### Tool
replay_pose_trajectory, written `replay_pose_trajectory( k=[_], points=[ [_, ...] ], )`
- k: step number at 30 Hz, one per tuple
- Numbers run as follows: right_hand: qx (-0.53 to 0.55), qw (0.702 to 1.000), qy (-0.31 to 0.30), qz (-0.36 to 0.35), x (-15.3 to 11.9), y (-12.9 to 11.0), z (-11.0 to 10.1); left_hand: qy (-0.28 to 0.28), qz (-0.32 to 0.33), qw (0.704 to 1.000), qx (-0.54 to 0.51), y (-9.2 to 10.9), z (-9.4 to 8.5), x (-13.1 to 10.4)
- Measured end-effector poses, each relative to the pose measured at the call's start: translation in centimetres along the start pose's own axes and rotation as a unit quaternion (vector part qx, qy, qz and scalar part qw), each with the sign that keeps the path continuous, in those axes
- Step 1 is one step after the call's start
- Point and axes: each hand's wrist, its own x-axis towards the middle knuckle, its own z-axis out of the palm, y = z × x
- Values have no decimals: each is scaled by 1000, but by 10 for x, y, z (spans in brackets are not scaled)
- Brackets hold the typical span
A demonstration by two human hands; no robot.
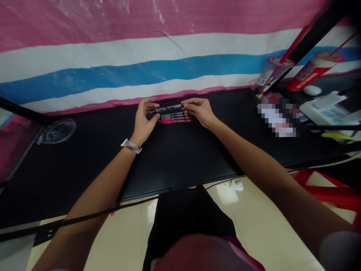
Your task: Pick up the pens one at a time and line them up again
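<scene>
A dark pen with a grey grip lies level between my hands, at the far side of the black table. My left hand, a woven band on its wrist, has its fingers curled at the pen's left end. At the right end, my right hand pinches the pen between thumb and fingers. Just on the near side of it, several pens lie side by side in a row, the nearest ones pink and red. The right fingertips hide some of the row's right ends.
The black table meets a striped plastic sheet at the back. A clear plastic lid lies at left. On the right stand a clear cup and a red cup, near black frame bars. A red stool is below right.
</scene>
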Motion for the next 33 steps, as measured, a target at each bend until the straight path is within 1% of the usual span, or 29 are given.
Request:
replay_pose_trajectory(
  k=[4,9,11,16,21,25,27,29,31,33],
  points=[
    [-6,1000,-3,-1,1,2,1,17,-36,999,-8,1,2,0],
    [-17,1000,2,-2,2,5,2,26,0,999,26,9,1,-2],
    [-18,1000,4,-4,2,5,1,28,-6,999,33,9,0,-2],
    [-4,1000,3,-22,2,6,1,5,-47,997,63,4,-2,-1],
    [-20,1000,19,-15,1,7,2,8,-34,998,56,-2,-4,-1],
    [8,1000,14,-19,0,4,3,20,-28,998,55,-2,-4,-2],
    [44,999,-9,3,-1,2,3,23,-30,998,44,0,-3,-2],
    [98,993,-48,51,-2,-2,4,27,-35,999,25,1,-3,-2],
    [163,978,-81,105,-3,-7,5,32,-38,999,14,3,-2,-2],
    [219,961,-92,143,-5,-11,6,38,-34,999,11,4,-1,-2]
  ],
)
